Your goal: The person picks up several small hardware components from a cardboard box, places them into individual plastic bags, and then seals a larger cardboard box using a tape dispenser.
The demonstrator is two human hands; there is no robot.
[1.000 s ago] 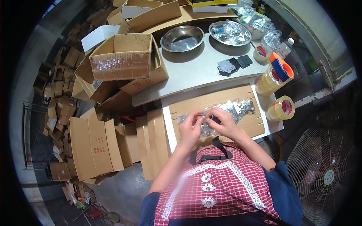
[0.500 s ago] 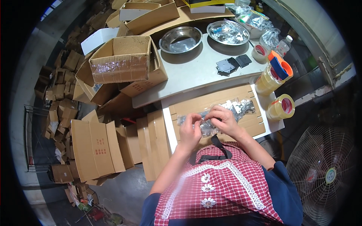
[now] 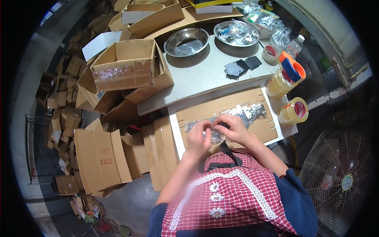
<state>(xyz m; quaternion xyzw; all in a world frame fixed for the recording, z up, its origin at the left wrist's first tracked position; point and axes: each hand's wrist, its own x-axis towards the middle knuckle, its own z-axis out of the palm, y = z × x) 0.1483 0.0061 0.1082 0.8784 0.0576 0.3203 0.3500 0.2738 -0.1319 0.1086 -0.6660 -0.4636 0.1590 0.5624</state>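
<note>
My left hand and my right hand meet close together over a cardboard sheet, fingertips pinched. Between and below them is a clear plastic bag, whose edge both hands appear to grip; the exact hold is too small to see. A dark patch, perhaps a small black part, shows under the curled fingers of my right hand. Beyond my fingers, clear bags of small metal parts lie across the sheet, partly hidden by the hands.
Past the sheet, a white table bears an empty steel bowl, a bowl of bagged parts and dark flat plates. Tape rolls and an orange-blue tape dispenser stand right. Open cartons crowd the left; a fan stands low right.
The fingers of my right hand have curled in more, and a dark patch shows beneath them. Both hands stay close together at the bag. The view has shifted slightly.
</note>
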